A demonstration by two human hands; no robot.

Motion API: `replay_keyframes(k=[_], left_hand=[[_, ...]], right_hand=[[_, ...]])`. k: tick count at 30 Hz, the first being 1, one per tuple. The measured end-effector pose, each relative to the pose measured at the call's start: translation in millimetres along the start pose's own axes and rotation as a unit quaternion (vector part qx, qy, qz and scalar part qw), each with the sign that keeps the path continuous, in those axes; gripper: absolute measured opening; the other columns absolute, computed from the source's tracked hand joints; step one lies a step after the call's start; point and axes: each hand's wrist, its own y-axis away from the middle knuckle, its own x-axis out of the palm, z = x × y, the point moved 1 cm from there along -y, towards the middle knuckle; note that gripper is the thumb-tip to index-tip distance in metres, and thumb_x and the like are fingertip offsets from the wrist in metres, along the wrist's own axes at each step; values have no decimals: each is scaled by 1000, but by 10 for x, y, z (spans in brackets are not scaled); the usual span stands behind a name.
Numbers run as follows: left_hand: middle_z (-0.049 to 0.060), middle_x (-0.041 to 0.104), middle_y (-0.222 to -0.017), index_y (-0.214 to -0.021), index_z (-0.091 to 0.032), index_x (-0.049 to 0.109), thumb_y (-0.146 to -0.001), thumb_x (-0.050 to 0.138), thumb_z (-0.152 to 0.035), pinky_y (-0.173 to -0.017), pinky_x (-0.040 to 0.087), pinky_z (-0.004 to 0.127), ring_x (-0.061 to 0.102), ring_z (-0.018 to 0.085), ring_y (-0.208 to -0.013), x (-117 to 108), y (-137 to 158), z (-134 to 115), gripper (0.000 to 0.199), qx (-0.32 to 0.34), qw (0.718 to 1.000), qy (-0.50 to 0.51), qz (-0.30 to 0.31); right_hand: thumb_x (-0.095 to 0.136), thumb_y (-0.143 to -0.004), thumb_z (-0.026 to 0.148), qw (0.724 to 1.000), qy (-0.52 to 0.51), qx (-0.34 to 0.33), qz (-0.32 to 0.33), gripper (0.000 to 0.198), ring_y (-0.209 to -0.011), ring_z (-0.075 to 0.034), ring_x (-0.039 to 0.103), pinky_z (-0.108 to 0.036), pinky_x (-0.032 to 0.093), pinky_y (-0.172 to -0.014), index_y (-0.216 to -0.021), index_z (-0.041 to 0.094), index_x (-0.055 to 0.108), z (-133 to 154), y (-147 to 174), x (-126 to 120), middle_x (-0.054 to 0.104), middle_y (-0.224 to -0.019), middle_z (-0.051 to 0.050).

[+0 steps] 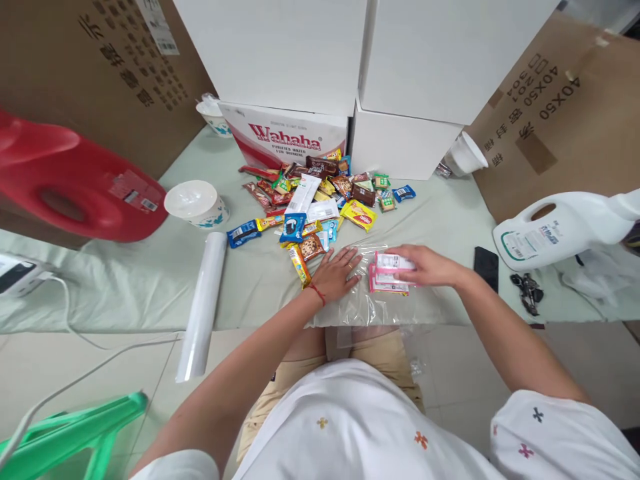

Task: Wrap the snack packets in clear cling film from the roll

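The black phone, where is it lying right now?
In the head view, the black phone lies right of the right hand, beside the white jug.

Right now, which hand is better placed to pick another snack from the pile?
Left. The left hand lies flat and free beside the snack pile; the right hand is busy on the pink packets atop the clear bag.

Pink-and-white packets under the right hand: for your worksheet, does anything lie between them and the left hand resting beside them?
Nothing visible does. The left hand lies flat on the clear plastic bag, and the right hand rests on the pink-and-white packets. Between them shows only a bare strip of bag; the snack pile lies farther back.
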Motion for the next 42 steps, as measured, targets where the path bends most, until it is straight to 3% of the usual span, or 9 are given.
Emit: replay_keyframes(k=[3,6,11,15,28,33,36,39,42], left_hand=[[6,35,-169,-158,-26,42,-105,43,-48,-129,18,57,29,26,-158,8,-5,9,58,0,1000,0,1],[7,35,-169,-159,-25,41,-104,43,-48,-128,19,59,29,27,-158,9,-14,6,59,-5,1000,-4,7],[8,34,-169,-160,-24,38,-103,45,-46,-127,21,60,30,27,-157,-35,-37,-8,62,-21,999,-7,25],[8,36,-168,-159,-24,39,-102,46,-48,-127,23,59,31,27,-157,-74,-57,-7,62,-24,999,-16,45],[9,36,-168,-158,-25,42,-103,44,-51,-127,22,59,31,27,-157,-68,-53,16,61,-23,998,-22,53],[11,38,-167,-157,-26,43,-102,46,-50,-126,24,60,33,28,-156,-76,-38,26,61,-18,999,-6,31],[12,37,-168,-155,-23,46,-101,49,-51,-124,27,60,33,30,-155,-169,-13,19,61,-4,1000,20,2],[10,46,-162,-145,-22,57,-101,49,-47,-121,33,55,40,30,-150,-320,-33,-16,51,2,997,33,-64],[9,60,-149,-132,-21,66,-102,44,-35,-115,39,54,48,30,-139,-430,-189,-83,40,-28,992,21,-120]], right_hand=[[63,-94,43,997,56,59,14,60,-116,-33,60,-48,48,-101,-148,18,55,41,108,337,66,-130,-18],[63,-93,57,990,103,97,-28,71,-132,-40,48,-56,43,-106,-151,18,52,72,94,475,56,-145,-21],[75,-83,62,994,105,30,-25,91,-151,-41,28,-65,21,-122,-157,20,44,115,129,502,47,-156,-19],[73,-88,36,995,97,19,9,76,-152,-38,29,-66,20,-122,-157,22,44,57,165,520,49,-156,-16],[77,-82,36,992,122,23,-13,81,-127,-37,48,-59,28,-118,-153,14,45,-4,83,692,60,-128,-20],[76,-84,45,996,81,10,-24,88,-137,-39,44,-66,21,-120,-159,20,37,-55,130,699,53,-145,-20],[69,-89,57,996,23,8,-84,88,-143,-37,41,-62,26,-120,-161,22,34,-176,148,581,47,-156,-19],[55,-99,47,982,11,66,-175,65,-137,-34,47,-53,37,-115,-156,18,42,-418,112,411,58,-146,-18],[52,-98,32,975,55,134,-170,56,-138,-34,46,-50,37,-115,-151,13,50,-657,-36,326,60,-143,-19]])
